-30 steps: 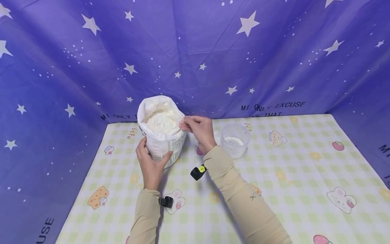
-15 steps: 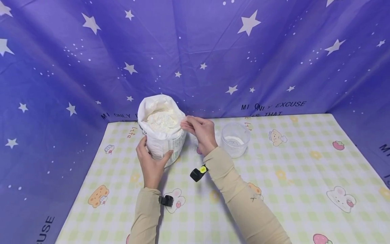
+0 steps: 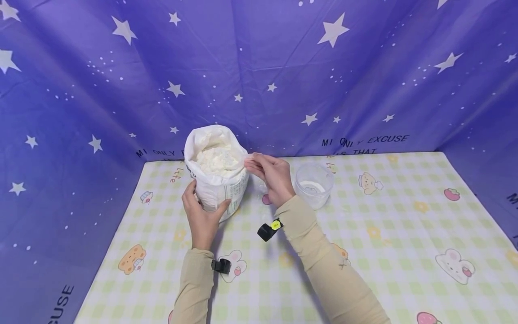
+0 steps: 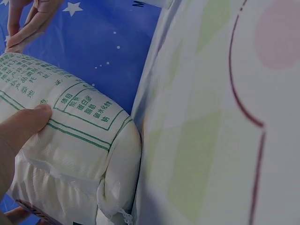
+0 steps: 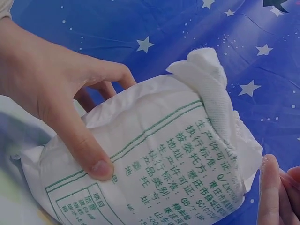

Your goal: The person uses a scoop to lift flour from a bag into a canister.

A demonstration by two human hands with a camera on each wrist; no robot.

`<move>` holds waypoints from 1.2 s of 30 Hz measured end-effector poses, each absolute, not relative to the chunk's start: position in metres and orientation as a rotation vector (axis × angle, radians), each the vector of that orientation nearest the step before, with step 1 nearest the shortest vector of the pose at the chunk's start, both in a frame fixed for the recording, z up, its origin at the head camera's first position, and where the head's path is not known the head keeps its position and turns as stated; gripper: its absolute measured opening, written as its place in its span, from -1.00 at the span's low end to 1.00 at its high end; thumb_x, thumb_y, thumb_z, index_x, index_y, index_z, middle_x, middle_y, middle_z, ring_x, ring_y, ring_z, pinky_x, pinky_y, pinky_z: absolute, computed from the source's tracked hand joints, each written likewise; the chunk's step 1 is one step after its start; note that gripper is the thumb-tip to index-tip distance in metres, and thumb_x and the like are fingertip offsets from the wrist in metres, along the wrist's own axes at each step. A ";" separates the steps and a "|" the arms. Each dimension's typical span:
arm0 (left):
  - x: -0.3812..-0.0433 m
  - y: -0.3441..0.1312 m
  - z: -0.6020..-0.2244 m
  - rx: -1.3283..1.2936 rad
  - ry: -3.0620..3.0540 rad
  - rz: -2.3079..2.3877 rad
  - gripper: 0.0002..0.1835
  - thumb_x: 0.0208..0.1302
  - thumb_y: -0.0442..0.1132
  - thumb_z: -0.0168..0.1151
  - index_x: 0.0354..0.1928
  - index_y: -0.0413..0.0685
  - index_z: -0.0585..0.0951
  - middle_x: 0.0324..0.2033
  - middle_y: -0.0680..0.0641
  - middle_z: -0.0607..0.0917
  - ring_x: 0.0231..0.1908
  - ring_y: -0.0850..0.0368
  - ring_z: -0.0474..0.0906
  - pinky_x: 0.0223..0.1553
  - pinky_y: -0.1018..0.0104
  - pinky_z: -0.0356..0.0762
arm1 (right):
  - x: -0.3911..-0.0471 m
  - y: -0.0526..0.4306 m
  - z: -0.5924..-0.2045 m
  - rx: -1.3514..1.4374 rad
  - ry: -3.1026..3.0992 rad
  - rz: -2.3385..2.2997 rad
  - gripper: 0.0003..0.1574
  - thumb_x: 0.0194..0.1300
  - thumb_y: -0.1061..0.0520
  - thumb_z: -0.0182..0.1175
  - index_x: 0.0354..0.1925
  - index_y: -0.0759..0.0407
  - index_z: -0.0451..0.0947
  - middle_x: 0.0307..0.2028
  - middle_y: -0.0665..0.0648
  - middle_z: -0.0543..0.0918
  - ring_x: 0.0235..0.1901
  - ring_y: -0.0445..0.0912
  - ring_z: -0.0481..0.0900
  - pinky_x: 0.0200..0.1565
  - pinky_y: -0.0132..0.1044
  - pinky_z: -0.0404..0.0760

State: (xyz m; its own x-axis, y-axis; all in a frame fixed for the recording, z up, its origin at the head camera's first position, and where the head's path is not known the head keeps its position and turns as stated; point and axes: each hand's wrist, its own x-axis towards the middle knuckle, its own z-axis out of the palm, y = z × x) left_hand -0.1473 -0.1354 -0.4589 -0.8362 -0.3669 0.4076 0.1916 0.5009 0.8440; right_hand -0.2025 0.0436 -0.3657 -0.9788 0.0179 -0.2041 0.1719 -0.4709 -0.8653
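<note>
A white cloth flour bag with green printing stands at the back left, its mouth rolled open. Pale, lumpy flour shows inside. My left hand grips the bag low on its near side, thumb on the front and fingers round the left; the left wrist view shows the thumb on the print. At the bag's right rim, my right hand brings thumb and fingertips together and appears to pinch the edge. A right-hand fingertip looks whitish in the right wrist view.
A clear plastic tub with something white at its bottom stands behind the right forearm. Something transparent lies between bag and tub, partly hidden. The checked tablecloth runs back to a purple star-printed curtain.
The flour surface has gone from a smooth mound to a more broken, lumpy one. Both hands keep their places on the bag; the whole head view has shifted slightly.
</note>
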 end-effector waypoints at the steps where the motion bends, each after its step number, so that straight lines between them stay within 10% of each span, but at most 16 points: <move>1: -0.147 -0.135 -0.459 0.141 -2.195 -1.332 0.07 -0.16 -0.21 0.66 0.41 -0.07 0.21 0.28 -0.23 0.30 0.29 -0.07 0.25 0.27 -0.06 0.44 | -0.202 0.044 -0.365 0.278 1.561 -2.606 -0.68 0.34 0.17 0.26 -0.02 0.36 0.66 -0.33 0.14 0.78 -0.30 -0.15 0.77 0.07 -0.21 0.67; 36: -0.148 -0.137 -0.461 0.159 -2.208 -1.348 0.07 -0.13 -0.17 0.65 0.42 -0.05 0.20 0.30 -0.23 0.28 0.29 -0.04 0.25 0.26 -0.03 0.44 | -0.198 0.060 -0.366 0.121 1.328 -2.734 -0.63 0.44 0.27 0.11 0.12 0.48 0.52 -0.32 0.17 0.77 -0.25 -0.10 0.76 0.03 -0.32 0.67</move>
State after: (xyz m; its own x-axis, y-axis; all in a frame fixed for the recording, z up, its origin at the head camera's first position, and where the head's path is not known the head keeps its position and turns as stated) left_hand -0.1482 -0.1365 -0.4605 -0.8456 -0.3686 0.3861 0.1750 0.4918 0.8529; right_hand -0.1982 0.0596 -0.3658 -0.9919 -0.0548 -0.1147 0.1240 -0.6147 -0.7790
